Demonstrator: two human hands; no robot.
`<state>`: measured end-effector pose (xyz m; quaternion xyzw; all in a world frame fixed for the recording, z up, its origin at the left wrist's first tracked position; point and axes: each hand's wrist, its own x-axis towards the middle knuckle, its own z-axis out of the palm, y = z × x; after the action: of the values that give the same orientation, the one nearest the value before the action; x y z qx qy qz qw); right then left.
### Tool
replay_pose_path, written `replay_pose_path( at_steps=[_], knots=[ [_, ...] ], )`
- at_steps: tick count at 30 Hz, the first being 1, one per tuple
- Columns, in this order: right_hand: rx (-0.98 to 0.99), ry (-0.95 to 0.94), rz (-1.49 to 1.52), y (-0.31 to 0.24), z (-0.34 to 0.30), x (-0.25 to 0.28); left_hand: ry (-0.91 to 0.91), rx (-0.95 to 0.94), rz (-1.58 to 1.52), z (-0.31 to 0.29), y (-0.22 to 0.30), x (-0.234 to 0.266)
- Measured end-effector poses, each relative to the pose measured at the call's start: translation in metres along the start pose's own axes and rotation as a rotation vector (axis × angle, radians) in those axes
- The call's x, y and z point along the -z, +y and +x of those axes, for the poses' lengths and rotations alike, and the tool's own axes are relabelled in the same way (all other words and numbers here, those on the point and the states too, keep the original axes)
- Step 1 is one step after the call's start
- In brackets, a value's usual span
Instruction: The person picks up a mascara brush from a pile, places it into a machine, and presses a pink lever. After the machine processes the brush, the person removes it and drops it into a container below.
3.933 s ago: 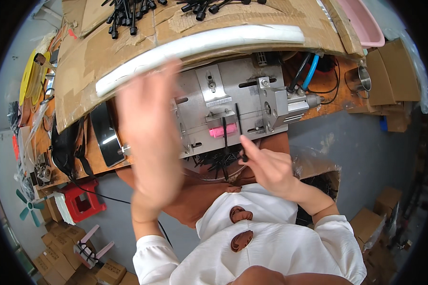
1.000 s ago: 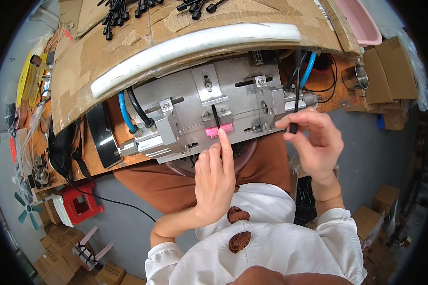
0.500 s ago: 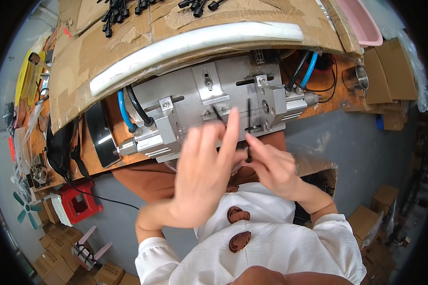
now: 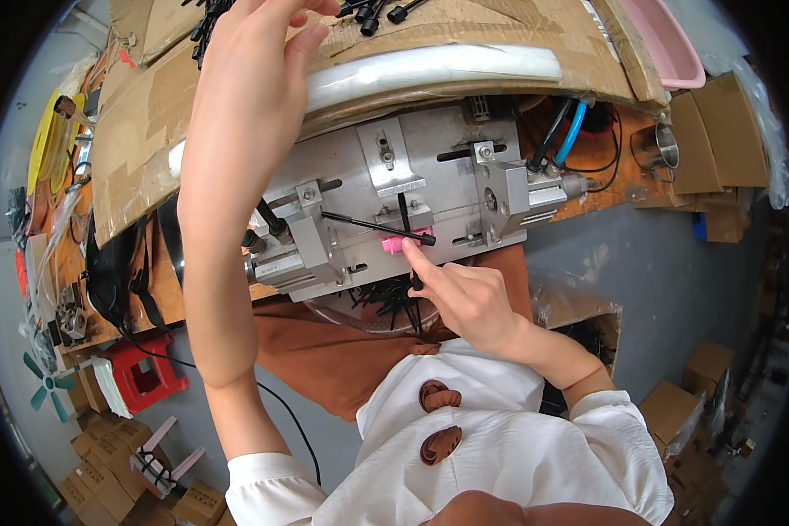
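My left hand (image 4: 254,66) is raised over the cardboard at the far left, beside the pile of black capped rods (image 4: 206,31). Its thumb stands apart, but most fingertips lie beyond the picture's upper edge, so its grip is unclear. Nearer the middle, my right hand (image 4: 473,302) closes round a black capped rod (image 4: 416,282). Its index finger reaches to a small pink piece (image 4: 393,246) at the front of the metal fixture (image 4: 447,197). Another thin black rod (image 4: 359,221) lies slantwise across that piece, its cap toward the right.
A white padded roll (image 4: 438,66) edges the cardboard sheet (image 4: 140,167) behind the fixture. Metal clamps (image 4: 508,197) with blue and black hoses flank it. More black rods (image 4: 390,302) hang below its front edge. A metal cup (image 4: 656,147) stands at right.
My left hand has swung from in front of the fixture up to the far left. My right hand has shifted slightly left, and the pink piece has come into sight.
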<state>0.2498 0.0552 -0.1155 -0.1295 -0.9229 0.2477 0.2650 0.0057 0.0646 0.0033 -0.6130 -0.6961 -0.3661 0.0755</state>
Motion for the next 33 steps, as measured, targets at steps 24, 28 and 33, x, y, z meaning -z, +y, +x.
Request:
replay_pose_path(
  at_steps=[24,28,33],
  knots=[
    [-0.122,0.206,-0.752,0.071,0.217,0.109,-0.033,-0.206,0.100,0.018,-0.012,-0.006],
    [0.006,0.116,-0.787,0.084,0.233,0.113,0.016,-0.185,0.143,-0.012,0.003,0.017],
    [0.024,0.379,-0.716,0.092,0.225,0.112,0.107,-0.063,0.140,-0.072,0.027,0.023]
  ],
)
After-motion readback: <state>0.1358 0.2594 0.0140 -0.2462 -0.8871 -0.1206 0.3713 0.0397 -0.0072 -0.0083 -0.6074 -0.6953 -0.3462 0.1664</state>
